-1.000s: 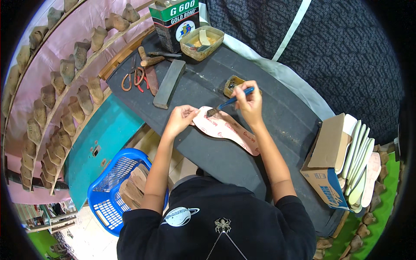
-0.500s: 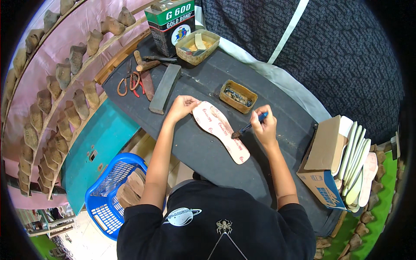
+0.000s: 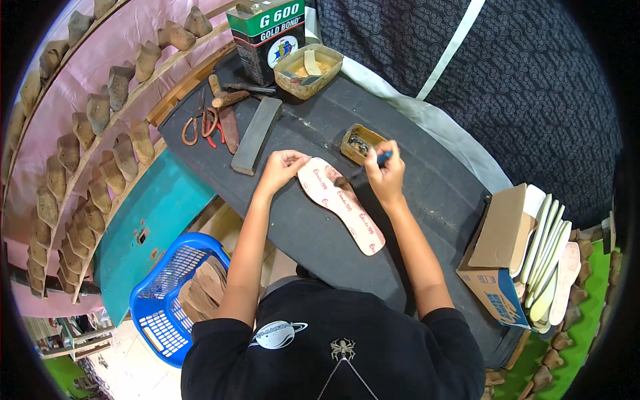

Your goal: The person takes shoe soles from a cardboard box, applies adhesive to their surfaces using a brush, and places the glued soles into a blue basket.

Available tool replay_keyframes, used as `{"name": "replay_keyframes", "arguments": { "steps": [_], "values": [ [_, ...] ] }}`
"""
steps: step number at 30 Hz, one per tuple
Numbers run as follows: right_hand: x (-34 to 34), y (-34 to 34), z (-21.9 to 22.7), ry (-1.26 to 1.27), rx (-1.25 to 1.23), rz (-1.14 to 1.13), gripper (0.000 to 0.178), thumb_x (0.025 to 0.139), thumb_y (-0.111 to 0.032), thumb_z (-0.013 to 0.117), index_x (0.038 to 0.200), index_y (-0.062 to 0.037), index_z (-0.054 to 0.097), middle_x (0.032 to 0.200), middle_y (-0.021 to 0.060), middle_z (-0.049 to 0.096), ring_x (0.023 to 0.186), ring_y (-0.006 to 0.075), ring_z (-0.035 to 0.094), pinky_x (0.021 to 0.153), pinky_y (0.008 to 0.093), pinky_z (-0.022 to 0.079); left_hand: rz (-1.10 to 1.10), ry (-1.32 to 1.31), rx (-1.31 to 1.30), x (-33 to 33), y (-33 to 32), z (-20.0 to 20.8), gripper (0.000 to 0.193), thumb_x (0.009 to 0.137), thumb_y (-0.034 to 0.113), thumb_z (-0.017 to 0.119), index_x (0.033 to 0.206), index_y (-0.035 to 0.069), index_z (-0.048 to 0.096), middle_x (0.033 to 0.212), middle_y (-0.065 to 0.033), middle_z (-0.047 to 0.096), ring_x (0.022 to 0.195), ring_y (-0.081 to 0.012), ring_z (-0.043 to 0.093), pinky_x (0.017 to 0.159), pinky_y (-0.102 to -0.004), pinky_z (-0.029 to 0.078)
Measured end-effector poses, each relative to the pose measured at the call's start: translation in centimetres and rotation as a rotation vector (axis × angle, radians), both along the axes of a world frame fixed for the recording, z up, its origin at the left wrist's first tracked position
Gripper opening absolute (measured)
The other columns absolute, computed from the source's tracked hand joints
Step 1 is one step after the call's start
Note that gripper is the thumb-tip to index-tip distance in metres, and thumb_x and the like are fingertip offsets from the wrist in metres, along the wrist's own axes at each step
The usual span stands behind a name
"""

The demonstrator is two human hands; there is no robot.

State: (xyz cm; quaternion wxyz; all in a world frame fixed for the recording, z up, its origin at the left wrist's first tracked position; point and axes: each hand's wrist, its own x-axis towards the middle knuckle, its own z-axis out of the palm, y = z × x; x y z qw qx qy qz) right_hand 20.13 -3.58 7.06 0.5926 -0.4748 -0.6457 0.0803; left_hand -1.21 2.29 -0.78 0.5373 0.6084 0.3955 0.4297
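A pale insole [image 3: 351, 215] with red print lies aslant on the dark table before me. My left hand [image 3: 283, 168] pinches its far left end between thumb and fingers. In my right hand [image 3: 386, 175] is a brush [image 3: 361, 172] with a blue handle, smeared by motion. The bristles are over the upper part of the insole, where a brownish patch shows; whether they touch it I cannot tell. Just beyond my right hand stands a small tan tub [image 3: 360, 137] with dark stuff inside, partly hidden by the hand.
A grey block [image 3: 256, 137], scissors [image 3: 197, 124] and a hammer [image 3: 228, 99] lie at the far left. Behind them stand a tin can [image 3: 267, 50] and a larger tub [image 3: 307, 83]. At right sits a cardboard box [image 3: 492, 233] with several insoles; a blue basket [image 3: 160, 313] is lower left.
My right hand and the brush have moved up and to the left, from the insole's lower middle to its upper part. My left hand keeps its hold on the insole.
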Motion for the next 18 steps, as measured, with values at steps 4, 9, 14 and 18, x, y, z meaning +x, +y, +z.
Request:
{"name": "replay_keyframes", "arguments": {
  "steps": [4, 9, 14, 18],
  "values": [
    [1.3, -2.6, -0.2, -0.001, -0.003, 0.023, 0.016, 0.074, -0.009, 0.056, 0.070, -0.0043, 0.041, 0.056, 0.0036, 0.045, 0.047, 0.0097, 0.044, 0.045, 0.0231, 0.037, 0.005, -0.016, 0.011, 0.1, 0.1, -0.3, 0.020, 0.077, 0.012, 0.059, 0.084, -0.007, 0.060, 0.073, -0.0063, 0.061, 0.066, -0.0082, 0.056, 0.060, -0.0193, 0.044],
    [1.9, -2.9, 0.3, -0.028, -0.068, 0.005, 0.015, 0.075, -0.010, 0.055, 0.070, -0.0044, 0.042, 0.053, 0.0032, 0.043, 0.045, 0.0093, 0.041, 0.043, 0.0231, 0.034, 0.019, -0.030, 0.037, 0.1, 0.2, -0.7, 0.021, 0.076, 0.013, 0.060, 0.083, -0.006, 0.061, 0.071, -0.0059, 0.061, 0.064, -0.0074, 0.055, 0.058, -0.0190, 0.044],
    [-1.0, -0.3, 1.8, 0.002, -0.194, -0.024, 0.022, 0.075, -0.019, 0.059, 0.074, -0.0048, 0.042, 0.052, 0.0034, 0.043, 0.044, 0.0120, 0.041, 0.042, 0.0256, 0.034, 0.020, 0.051, 0.015, 0.2, 0.1, -0.7, 0.018, 0.078, 0.010, 0.059, 0.085, -0.007, 0.059, 0.077, -0.0068, 0.061, 0.068, -0.0081, 0.056, 0.060, -0.0185, 0.045],
    [-3.3, 1.6, 0.8, -0.014, -0.115, 0.042, 0.025, 0.072, -0.015, 0.062, 0.079, -0.0042, 0.041, 0.055, 0.0059, 0.046, 0.045, 0.0156, 0.046, 0.044, 0.0274, 0.038, 0.050, -0.035, 0.068, 0.5, -0.1, -1.0, 0.020, 0.075, 0.014, 0.061, 0.081, -0.006, 0.062, 0.068, -0.0050, 0.061, 0.060, -0.0059, 0.054, 0.053, -0.0183, 0.042]
  ]
}}
